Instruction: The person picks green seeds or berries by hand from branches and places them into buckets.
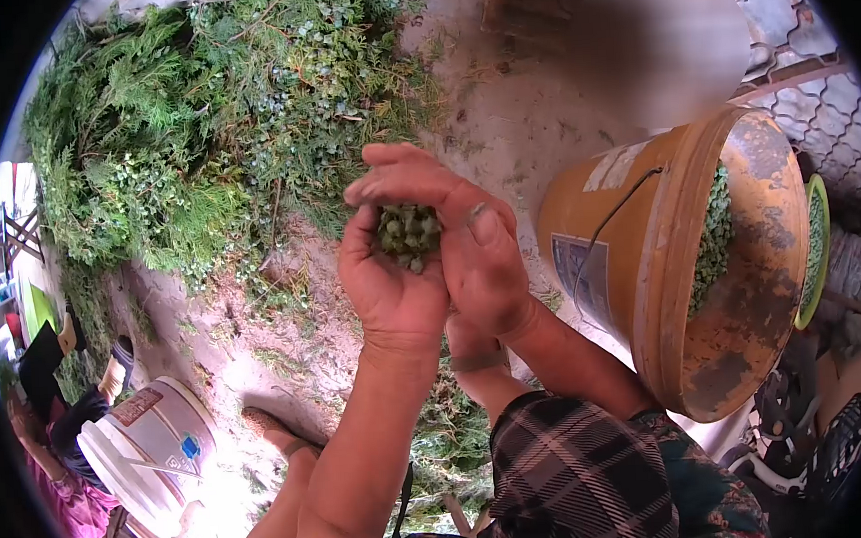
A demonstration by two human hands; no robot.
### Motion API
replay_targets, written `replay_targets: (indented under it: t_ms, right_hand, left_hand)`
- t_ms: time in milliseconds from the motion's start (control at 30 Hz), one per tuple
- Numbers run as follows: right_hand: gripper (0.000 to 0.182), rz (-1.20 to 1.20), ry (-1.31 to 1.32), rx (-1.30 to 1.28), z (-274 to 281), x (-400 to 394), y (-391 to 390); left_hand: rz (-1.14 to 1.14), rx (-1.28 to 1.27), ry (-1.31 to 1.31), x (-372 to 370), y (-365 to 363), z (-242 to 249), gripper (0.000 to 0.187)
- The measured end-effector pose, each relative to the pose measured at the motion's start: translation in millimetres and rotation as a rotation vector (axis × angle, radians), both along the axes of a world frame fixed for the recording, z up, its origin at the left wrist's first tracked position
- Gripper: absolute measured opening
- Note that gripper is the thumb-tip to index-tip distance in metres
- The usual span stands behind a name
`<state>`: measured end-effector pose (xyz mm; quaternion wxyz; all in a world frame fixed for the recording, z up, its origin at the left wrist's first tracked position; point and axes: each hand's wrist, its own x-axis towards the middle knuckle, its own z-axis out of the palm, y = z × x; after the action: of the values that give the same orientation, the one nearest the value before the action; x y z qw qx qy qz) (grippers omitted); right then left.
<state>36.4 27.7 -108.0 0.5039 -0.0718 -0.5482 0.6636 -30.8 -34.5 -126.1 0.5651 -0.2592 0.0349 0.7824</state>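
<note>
My left hand is cupped palm up around a small heap of green seed cones. Pressed against it, my right hand closes the other side, and fingers arch over the top of the cones. The two hands meet at the heels of the palms. Beyond them lies a big pile of cut evergreen branches, with pale bluish-green cones among the foliage. Right of my hands a yellow bucket leans with its mouth away from me, and similar green cones show inside.
A white bucket stands at lower left, near another person's pink clothing. At the right edge is a green-rimmed basin holding cones. Sprigs litter the concrete floor. A blurred round patch hides the upper right.
</note>
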Motion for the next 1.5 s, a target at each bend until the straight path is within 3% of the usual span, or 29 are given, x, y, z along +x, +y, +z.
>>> replay_targets:
  t_ms: [100,167,300,400,467,500,533,633,667,700,767,833,900,967,1067,1100,1367,1400,1433,1500]
  right_hand:
    - [0.059,-0.097,-0.172,0.133,12,9,1]
    - [0.058,-0.087,-0.115,-0.167,24,13,-3]
    - [0.056,-0.257,-0.037,-0.214,21,17,3]
    - [0.052,-0.452,-0.106,-0.411,-7,27,5]
    - [0.038,-0.043,0.406,-0.683,-37,30,-6]
    - [0.038,-0.066,0.402,-0.667,-28,27,-11]
    - [0.037,-0.299,0.183,-0.63,-10,19,-17]
    - [0.035,-0.989,-0.477,-0.493,40,-14,-32]
    - [0.035,-1.202,-0.698,-0.447,45,-16,-33]
    - [0.035,-1.22,-0.705,-0.45,9,-3,-34]
    - [0.034,0.049,-0.339,-0.704,-89,31,-48]
    - [0.033,-0.065,-0.396,-0.787,-73,32,-52]
    - [0.03,0.141,-0.554,-0.893,-84,37,-60]
    - [0.034,0.153,-0.634,-0.872,-92,43,-69]
    - [0.028,0.154,-0.751,-0.73,-108,43,-79]
    - [0.028,0.136,-0.73,-0.722,-117,43,-84]
    - [0.03,0.016,-0.806,-0.762,-96,33,-63]
    - [0.025,0.023,-0.893,-0.7,-90,32,-59]
    - [0.021,0.043,-0.984,-0.645,-87,31,-60]
    - [0.014,-0.323,-1.098,0.663,-122,34,-64]
  left_hand:
    - [-0.065,-0.035,0.085,3,-1,8,0.026]
    - [-0.061,0.088,0.147,7,3,13,0.023]
    - [-0.04,-0.011,0.114,13,9,33,0.024]
    - [-0.074,0.126,0.116,20,10,57,0.028]
    - [-0.233,0.201,0.203,41,18,97,0.035]
    - [-0.342,0.178,0.266,54,24,120,0.038]
    - [-0.365,0.199,0.245,60,23,128,0.038]
    - [-0.376,0.021,0.536,69,16,143,0.039]
    - [-0.372,-0.047,0.644,67,12,144,0.04]
    - [-0.366,-0.119,0.751,63,6,143,0.04]
    - [-0.438,-0.117,0.843,25,-16,104,0.033]
    - [-0.443,-0.539,1.028,-7,-51,46,0.028]
    - [-0.466,-0.91,1.168,-33,-92,-12,0.022]
    - [-0.524,-1.149,1.227,-55,-129,-47,0.016]
    - [-0.522,-1.324,1.371,-80,-178,-87,0.008]
    - [-0.52,-1.265,1.435,-94,-200,-110,0.01]
    - [-0.559,-1.315,1.52,-111,-224,-133,0.011]
    - [-0.557,-1.354,1.461,-104,-211,-118,0.008]
    - [-0.584,-1.303,1.608,-112,-214,-129,0.01]
    - [-0.598,-1.276,1.707,-115,-230,-145,0.008]
